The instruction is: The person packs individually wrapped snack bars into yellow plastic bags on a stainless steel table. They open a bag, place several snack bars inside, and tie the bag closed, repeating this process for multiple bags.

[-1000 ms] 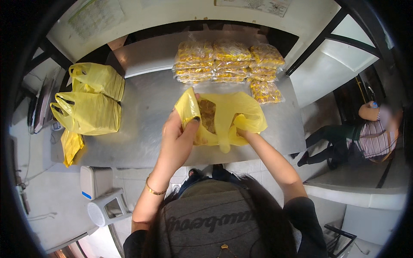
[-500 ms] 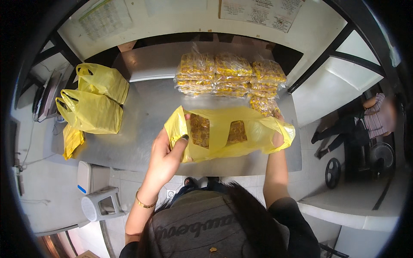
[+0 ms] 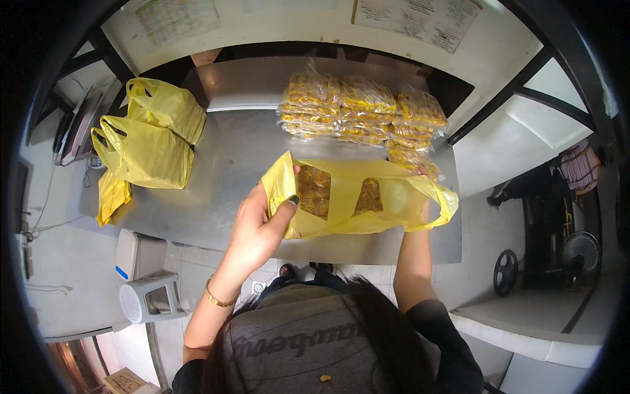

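Observation:
Between my hands is a yellow plastic bag (image 3: 344, 187), its mouth pulled wide over the near part of the metal table. Brown-and-yellow packs (image 3: 314, 190) in clear wrap show through its openings. My left hand (image 3: 259, 223) grips the bag's left side, thumb on the outside. At the other end my right hand (image 3: 425, 210) is through the handle loop and holds that side; the plastic partly covers its fingers. Just beyond the right hand lies a single wrapped pack (image 3: 412, 157). Behind it stand stacks of similar wrapped packs (image 3: 367, 108).
Two filled yellow bags (image 3: 147, 154) stand at the table's left, beside a folded yellow bag (image 3: 113, 198) at the edge. The metal table (image 3: 230, 164) meets a wall behind. A stool (image 3: 151, 299) and bin (image 3: 141, 253) are at lower left. Another person (image 3: 581, 167) and a fan (image 3: 583, 253) are at right.
The whole view has shifted slightly, with the table sitting a little higher in it. Both hands keep their hold on the bag. The other person has moved farther toward the right edge.

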{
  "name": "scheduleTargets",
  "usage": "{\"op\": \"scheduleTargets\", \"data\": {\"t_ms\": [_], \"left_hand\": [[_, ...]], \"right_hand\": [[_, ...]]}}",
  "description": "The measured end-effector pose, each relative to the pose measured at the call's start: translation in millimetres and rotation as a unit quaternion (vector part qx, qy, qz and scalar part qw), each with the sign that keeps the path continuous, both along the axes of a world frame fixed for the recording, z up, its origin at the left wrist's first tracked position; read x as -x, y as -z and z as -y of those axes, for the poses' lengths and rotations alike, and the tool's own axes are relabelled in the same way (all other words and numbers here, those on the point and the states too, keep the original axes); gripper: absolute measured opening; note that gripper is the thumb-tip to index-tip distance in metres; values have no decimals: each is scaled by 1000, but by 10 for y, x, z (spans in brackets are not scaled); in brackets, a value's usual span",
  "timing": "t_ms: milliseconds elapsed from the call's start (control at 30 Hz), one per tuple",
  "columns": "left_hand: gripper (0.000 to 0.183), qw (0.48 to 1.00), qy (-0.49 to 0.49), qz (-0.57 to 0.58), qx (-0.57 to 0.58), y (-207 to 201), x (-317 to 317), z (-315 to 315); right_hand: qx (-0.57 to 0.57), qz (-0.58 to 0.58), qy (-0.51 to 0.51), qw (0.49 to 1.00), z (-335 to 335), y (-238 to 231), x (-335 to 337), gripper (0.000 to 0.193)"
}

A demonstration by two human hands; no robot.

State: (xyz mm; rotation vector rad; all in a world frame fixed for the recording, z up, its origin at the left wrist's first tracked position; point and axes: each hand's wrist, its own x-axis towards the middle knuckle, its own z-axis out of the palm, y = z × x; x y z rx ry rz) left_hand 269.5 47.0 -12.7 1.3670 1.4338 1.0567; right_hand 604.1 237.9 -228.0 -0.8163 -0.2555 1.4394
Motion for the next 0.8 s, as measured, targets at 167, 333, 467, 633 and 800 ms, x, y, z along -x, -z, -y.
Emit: {"op": "scheduleTargets", "data": {"t_ms": [167,333,467,633,800], "left_hand": [[40,998,-10,13,-59,166,50,-81],[33,997,-20,58,-49,84,3,-163],[29,995,-16,76,-64,216,67,-281],[30,991,-59,-27,-116,347,228,-239],[28,992,-10,15,-127,307,141,-222]], "right_hand": [[-190,139,82,968,386,-308,-519,48],[-382,-9,44,923,849,-1774,-500,48],[-372,391,-132,831,1236,-2382,374,53],[-239,576,-356,696,880,-1846,1430,60],[-99,715,-404,562,624,-1304,1367,64]]}}
